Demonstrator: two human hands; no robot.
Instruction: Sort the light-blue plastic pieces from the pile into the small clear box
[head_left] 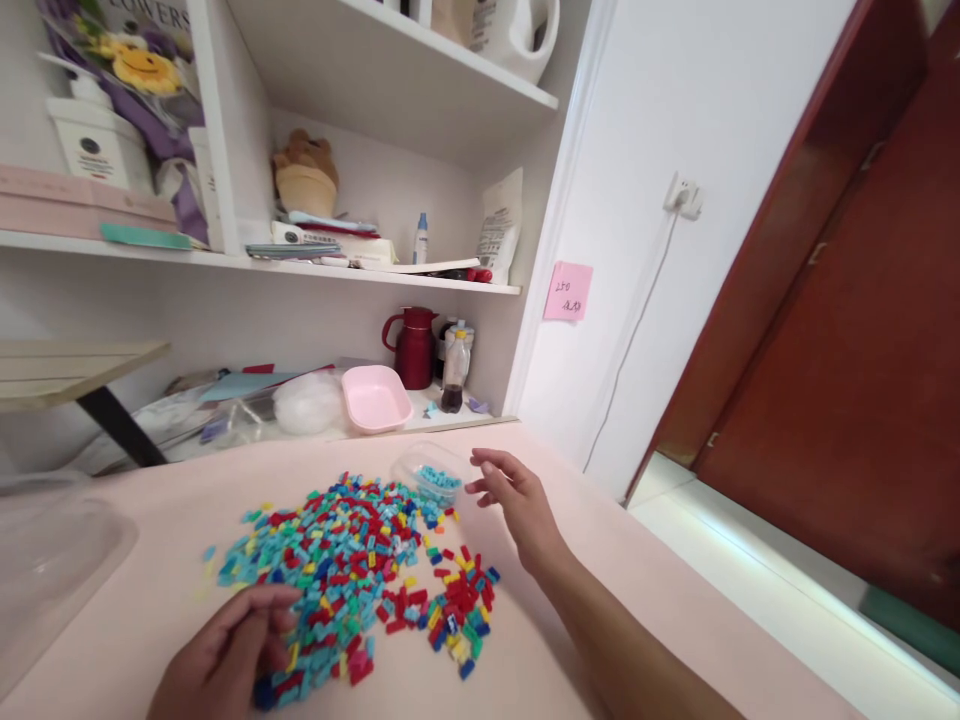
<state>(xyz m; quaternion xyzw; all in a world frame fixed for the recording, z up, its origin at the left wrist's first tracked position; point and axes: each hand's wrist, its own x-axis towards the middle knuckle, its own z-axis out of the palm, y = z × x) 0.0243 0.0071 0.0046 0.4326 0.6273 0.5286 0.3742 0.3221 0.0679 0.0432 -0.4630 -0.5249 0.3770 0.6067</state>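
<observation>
A wide heap of small coloured toy bricks (330,545), red, light blue, yellow, green and dark blue, lies spread over the pink tabletop (540,640). My left hand (232,640) is at the heap's near left edge, its fingers curled together; whatever is between them is hidden. To the right, my right hand (517,500) hovers with thumb and fingers apart and nothing visible in them. It is just beside a small clear plastic container (405,462) that holds light-blue bricks (439,480). A smaller, mostly red cluster of bricks (465,600) lies nearer me.
A pink basin (376,400), a red jug (415,350) and a bottle with dark liquid (454,375) stand behind the table, under the shelf (375,275). A large translucent plastic box (60,570) is at the left. A wooden board (67,370) juts in above it.
</observation>
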